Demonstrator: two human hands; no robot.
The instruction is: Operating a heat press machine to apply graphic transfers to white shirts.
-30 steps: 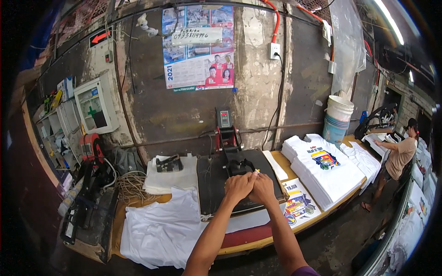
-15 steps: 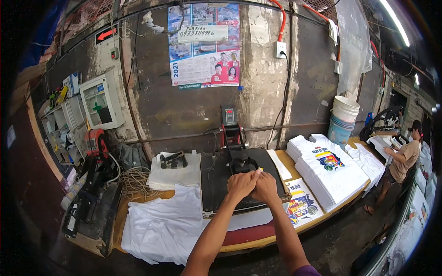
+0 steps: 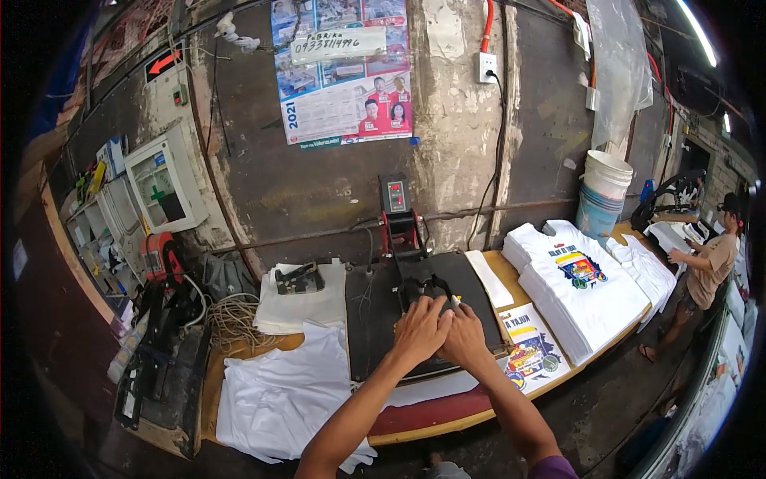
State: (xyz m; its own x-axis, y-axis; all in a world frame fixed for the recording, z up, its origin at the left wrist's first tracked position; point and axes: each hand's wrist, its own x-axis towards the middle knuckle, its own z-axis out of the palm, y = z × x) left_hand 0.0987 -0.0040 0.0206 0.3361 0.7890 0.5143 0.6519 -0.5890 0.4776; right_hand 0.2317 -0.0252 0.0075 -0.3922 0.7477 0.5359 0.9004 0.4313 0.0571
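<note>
Forearms rise beside a loose white shirt on the table to the left hand and right hand, pressed together and curled over the front of a black heat press; whether they grip cannot be told. The press sits left of a stack of printed shirts; behind stands a bucket.

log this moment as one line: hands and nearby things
left hand, right hand: together over press, grip unclear | left of press: white shirt | right of press: printed sheet, shirt stack
</note>
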